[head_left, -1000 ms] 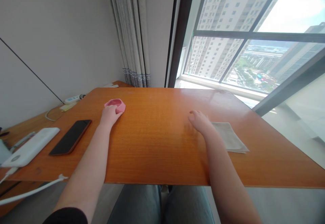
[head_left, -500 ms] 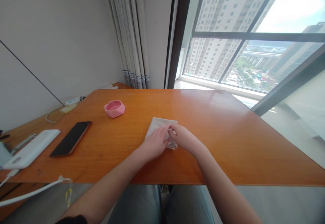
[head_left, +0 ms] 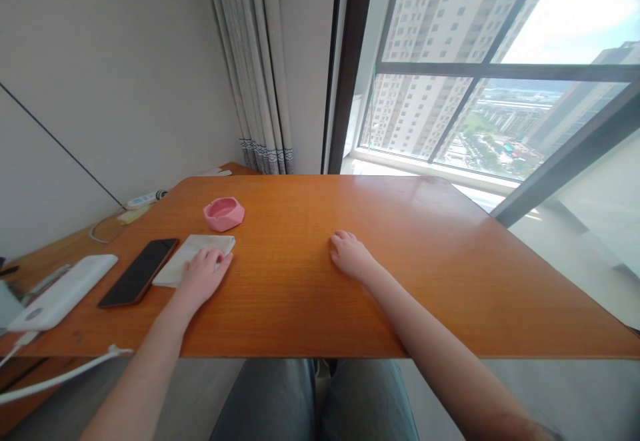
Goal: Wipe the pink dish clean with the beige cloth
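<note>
On the wooden worktop (head_left: pixel 320 314), the folded cloth (head_left: pixel 176 262) lies just beside the smartphone (head_left: pixel 141 272). The left hand (head_left: pixel 204 274) rests loosely spread on the cloth; flat, gentle pressure should keep folds neat. The right hand (head_left: pixel 350 256), half-curled, looks empty.

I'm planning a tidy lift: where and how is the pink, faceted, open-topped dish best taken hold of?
Probably take the pink dish by its right wall, from above and the right, one finger inside the rim and thumb outside: it sits upright, its hollow facing up, and the flat, folded off-white cloth, with the left hand on it, lies on its near side.
</note>
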A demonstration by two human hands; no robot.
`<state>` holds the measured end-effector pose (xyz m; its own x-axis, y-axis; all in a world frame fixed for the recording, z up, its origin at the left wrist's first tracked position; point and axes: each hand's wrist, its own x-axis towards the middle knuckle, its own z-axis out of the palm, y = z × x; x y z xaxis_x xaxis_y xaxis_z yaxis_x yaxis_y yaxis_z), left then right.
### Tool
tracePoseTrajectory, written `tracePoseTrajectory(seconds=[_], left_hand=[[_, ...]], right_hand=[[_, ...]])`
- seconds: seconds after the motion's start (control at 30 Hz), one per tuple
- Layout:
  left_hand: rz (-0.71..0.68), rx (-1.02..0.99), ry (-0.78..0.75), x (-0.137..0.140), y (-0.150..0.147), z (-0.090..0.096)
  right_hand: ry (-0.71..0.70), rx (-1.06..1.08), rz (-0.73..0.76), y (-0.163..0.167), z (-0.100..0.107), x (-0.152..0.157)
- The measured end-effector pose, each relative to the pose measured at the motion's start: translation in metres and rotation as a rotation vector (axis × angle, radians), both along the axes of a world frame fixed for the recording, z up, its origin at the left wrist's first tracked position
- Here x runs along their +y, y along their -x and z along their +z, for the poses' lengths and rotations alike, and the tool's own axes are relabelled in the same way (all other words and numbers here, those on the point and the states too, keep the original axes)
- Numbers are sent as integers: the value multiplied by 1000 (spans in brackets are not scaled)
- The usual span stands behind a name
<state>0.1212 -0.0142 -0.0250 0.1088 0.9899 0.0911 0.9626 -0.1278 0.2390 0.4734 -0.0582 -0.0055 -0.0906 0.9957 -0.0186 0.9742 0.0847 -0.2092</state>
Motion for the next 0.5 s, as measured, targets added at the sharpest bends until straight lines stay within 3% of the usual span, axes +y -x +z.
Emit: tracePoseTrajectory(seconds=[0.13, 0.23, 0.3, 0.4, 0.5], left_hand=[[-38, -27, -49, 9, -19, 16], [-288, -148, -124, 20, -68, 32], [-465, -278, -76, 31, -110, 36], [-620, -431, 9, 49, -172, 27], [-812, -490, 38, 60, -213, 6]], right_hand=[[-8, -9, -23, 7, -5, 7], [-48, 59, -58, 8, -5, 24], [-113, 166, -79, 9, -8, 38], [-256, 443, -95, 12, -23, 57], [-390, 650, -109, 11, -41, 67]])
